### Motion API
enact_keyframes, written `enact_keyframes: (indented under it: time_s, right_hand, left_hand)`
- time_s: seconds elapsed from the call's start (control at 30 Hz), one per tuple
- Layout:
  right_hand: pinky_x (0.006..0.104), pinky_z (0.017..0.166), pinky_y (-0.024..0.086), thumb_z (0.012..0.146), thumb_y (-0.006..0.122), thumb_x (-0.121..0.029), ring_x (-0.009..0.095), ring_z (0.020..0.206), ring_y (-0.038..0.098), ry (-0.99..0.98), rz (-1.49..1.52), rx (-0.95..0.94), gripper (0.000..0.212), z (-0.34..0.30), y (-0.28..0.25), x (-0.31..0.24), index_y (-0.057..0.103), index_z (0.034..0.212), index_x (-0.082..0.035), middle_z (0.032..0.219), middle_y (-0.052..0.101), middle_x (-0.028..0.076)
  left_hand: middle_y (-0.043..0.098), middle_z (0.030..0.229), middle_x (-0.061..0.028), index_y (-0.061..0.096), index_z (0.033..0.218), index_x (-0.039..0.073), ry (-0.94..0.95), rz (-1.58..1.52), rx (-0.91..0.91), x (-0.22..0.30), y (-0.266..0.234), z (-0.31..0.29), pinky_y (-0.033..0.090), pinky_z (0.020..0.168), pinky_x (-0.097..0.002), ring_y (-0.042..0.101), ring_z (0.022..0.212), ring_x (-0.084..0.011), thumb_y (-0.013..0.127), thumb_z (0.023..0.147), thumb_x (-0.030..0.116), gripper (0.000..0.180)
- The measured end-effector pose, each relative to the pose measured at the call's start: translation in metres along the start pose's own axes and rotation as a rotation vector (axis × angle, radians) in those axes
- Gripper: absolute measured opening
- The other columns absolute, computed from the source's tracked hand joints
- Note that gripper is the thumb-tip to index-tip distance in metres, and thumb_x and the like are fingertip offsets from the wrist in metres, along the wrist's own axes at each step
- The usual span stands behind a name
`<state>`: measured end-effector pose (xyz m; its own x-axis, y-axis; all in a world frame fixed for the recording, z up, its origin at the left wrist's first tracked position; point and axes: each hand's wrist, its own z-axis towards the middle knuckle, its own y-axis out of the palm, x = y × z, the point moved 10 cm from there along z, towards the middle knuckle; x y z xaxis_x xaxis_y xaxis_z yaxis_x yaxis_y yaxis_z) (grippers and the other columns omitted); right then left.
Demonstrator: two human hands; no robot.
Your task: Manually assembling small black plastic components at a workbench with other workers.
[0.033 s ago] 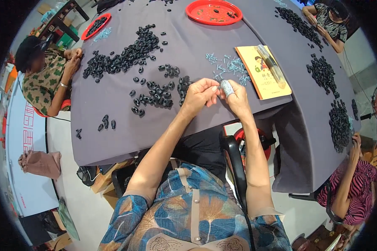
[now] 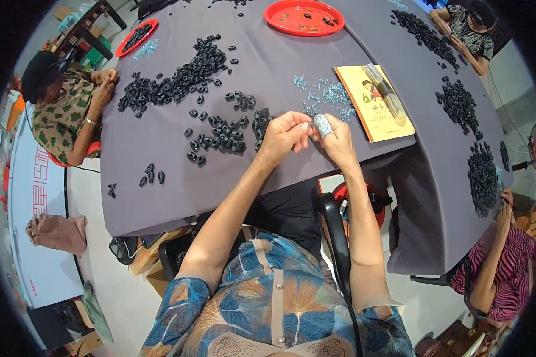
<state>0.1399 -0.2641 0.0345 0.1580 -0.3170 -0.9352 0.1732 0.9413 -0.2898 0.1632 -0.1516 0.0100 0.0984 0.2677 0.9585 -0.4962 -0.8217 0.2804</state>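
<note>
My left hand (image 2: 283, 137) and my right hand (image 2: 338, 143) meet fingertip to fingertip over the grey-covered table. Left thumb and fingers are pinched around something too small and hidden to name. A grey, speckled cover (image 2: 323, 125) wraps one digit of my right hand, whose fingers are also closed at the same spot. Right beside my left hand lie black ribbed plastic pieces (image 2: 261, 122), with a looser group of the same pieces (image 2: 220, 135) further left. Small light-blue metallic pieces (image 2: 333, 94), perhaps screws, are scattered just beyond my right hand.
A yellow booklet (image 2: 369, 116) bears a clear bag with a dark pen-like item. Larger black heaps (image 2: 178, 80) lie at the left and along the right table (image 2: 423, 160). Red trays (image 2: 274, 28) stand at the back. Co-workers (image 2: 65, 113) sit at both sides.
</note>
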Motion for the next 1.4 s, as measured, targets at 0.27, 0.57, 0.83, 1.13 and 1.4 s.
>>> enact_keyframes:
  time_s: [0.27,0.57,0.83,1.13,1.4]
  right_hand:
    - [0.0262,0.046,0.037,0.084,0.046,-0.008,0.008,0.052,0.049,0.121,0.06,-0.011,0.014,-0.005,-0.002,0.007,0.058,0.081,-0.001,0.058,0.055,0.003]
    - [0.0235,0.05,0.036,0.082,0.054,-0.005,0.005,0.058,0.046,-0.036,0.128,-0.02,0.006,-0.003,0.003,0.0,0.058,0.083,-0.001,0.064,0.054,-0.001]
    - [0.0221,0.054,0.038,0.081,0.054,-0.002,0.005,0.063,0.049,-0.015,0.149,-0.037,0.007,-0.005,0.003,-0.007,0.058,0.087,-0.001,0.068,0.057,-0.001]
    - [0.0223,0.055,0.039,0.084,0.053,-0.004,0.005,0.063,0.049,0.047,0.17,-0.027,0.007,-0.005,0.0,-0.002,0.057,0.089,-0.001,0.07,0.056,-0.001]
    - [0.0224,0.051,0.037,0.083,0.056,-0.008,0.005,0.059,0.047,0.028,0.103,-0.025,0.005,-0.003,-0.002,0.005,0.058,0.084,-0.003,0.064,0.053,-0.001]
  left_hand:
    - [0.059,0.078,-0.0055,0.054,0.1,-0.003,-0.019,-0.087,0.041,-0.003,-0.003,0.0,0.04,0.043,-0.0182,0.052,0.054,-0.0073,0.051,0.09,0.006,0.015]
    - [0.058,0.077,-0.0049,0.053,0.099,-0.001,0.007,-0.028,0.04,-0.002,-0.002,0.001,0.038,0.043,-0.0186,0.052,0.054,-0.0079,0.049,0.092,0.01,0.013]
    - [0.056,0.075,-0.0039,0.052,0.095,0.0,0.034,-0.002,0.056,0.002,-0.001,0.0,0.037,0.041,-0.0174,0.049,0.051,-0.0062,0.045,0.092,0.007,0.011]
    - [0.057,0.074,-0.0036,0.052,0.097,-0.001,0.004,0.034,0.058,0.001,0.0,-0.001,0.036,0.041,-0.0173,0.049,0.05,-0.0059,0.047,0.091,0.008,0.012]
    - [0.056,0.071,-0.003,0.054,0.094,0.001,-0.047,0.055,0.069,-0.003,0.002,-0.002,0.036,0.039,-0.0176,0.049,0.048,-0.0059,0.048,0.093,0.015,0.015]
